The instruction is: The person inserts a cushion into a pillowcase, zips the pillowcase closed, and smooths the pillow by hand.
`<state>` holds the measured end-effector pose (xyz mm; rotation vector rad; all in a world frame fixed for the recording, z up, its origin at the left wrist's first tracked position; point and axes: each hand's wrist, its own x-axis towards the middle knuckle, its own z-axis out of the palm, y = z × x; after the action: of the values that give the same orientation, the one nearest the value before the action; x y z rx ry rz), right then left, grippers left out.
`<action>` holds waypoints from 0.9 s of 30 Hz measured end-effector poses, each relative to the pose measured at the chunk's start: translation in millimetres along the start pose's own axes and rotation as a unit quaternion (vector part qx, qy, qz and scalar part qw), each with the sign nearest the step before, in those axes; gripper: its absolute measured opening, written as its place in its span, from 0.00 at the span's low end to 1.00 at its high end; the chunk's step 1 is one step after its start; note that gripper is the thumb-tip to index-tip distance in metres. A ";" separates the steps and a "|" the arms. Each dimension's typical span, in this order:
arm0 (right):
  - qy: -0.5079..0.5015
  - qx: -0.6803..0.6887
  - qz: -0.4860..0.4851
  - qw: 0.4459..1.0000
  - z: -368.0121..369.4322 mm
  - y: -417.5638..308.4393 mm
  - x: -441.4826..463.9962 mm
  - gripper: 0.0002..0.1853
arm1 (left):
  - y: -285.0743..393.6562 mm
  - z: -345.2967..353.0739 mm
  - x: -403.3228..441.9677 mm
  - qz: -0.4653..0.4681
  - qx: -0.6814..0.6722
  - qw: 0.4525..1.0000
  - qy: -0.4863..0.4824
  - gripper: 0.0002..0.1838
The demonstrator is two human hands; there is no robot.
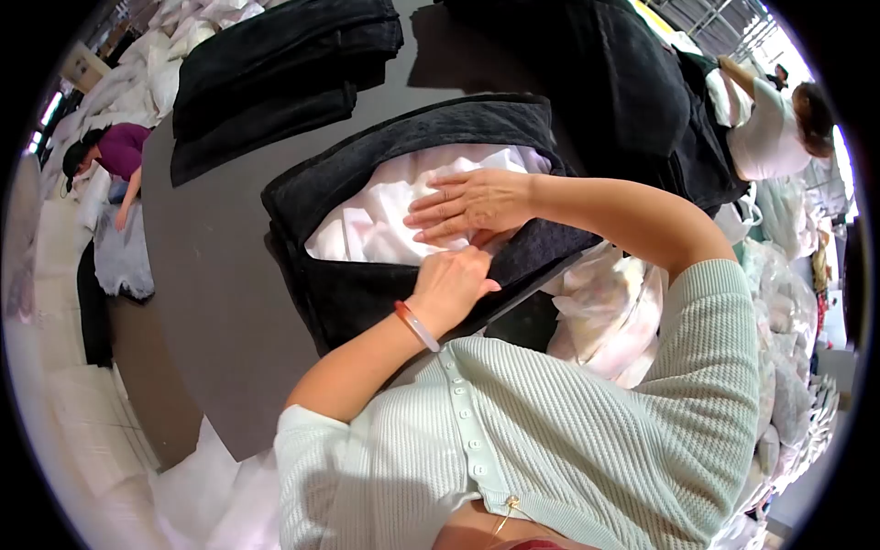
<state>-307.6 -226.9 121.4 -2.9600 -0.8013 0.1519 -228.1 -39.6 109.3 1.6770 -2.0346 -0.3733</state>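
A black fabric cover (367, 284) lies on the grey table, its opening spread wide. White, faintly pink-tinted soft cloth (367, 225) bulges inside that opening. My left hand (451, 286), with a bracelet at the wrist, has its fingers curled over the near edge of the cover, gripping it. Flat on the white cloth rests my right hand (481, 203), palm down with fingers stretched out. The right fingertips point left, and the two hands are close together. Part of the cloth is hidden beneath the right hand and the cover's edges.
Folded black fabric (275, 73) lies at the far side of the grey table (229, 275). More black fabric (632, 82) is piled at upper right. White bundles (610, 312) sit beside me. One person (119, 156) bends at left; another person (770, 137) stands at right.
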 end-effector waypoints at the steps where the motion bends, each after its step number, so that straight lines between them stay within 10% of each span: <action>1: 0.031 -0.018 -0.014 0.999 8.6 3.2 -2.0 0.41 | 1.2 -2.2 3.7 0.003 0.006 1.000 -0.003 0.17; 8: 0.164 0.096 -0.111 0.975 83.9 -39.2 40.7 0.28 | 51.5 -44.9 3.2 0.242 -0.191 0.947 0.093 0.10; 12: 0.128 0.245 -0.035 0.960 161.5 -29.0 55.4 0.25 | 6.7 -24.3 10.0 0.154 -0.168 0.945 0.234 0.08; 16: 0.019 0.515 0.122 0.848 230.9 -23.4 45.5 0.21 | -52.2 -9.3 -24.8 0.004 -0.099 0.986 0.131 0.14; 19: -0.021 0.533 0.112 0.838 70.7 -67.8 31.3 0.19 | -44.2 -12.0 -45.1 0.000 -0.104 0.984 0.147 0.17; 25: -0.027 0.546 0.107 0.831 94.2 -79.1 25.5 0.21 | -3.3 -24.2 -13.2 0.239 0.037 0.949 0.202 0.23; 27: -0.027 0.522 0.113 0.845 93.3 -78.1 26.3 0.21 | -47.0 9.0 -2.6 0.169 0.020 0.963 0.209 0.24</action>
<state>-334.7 -142.4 34.1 -1.9738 -0.2084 0.4988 -192.8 -47.9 78.0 1.2596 -1.9569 0.1310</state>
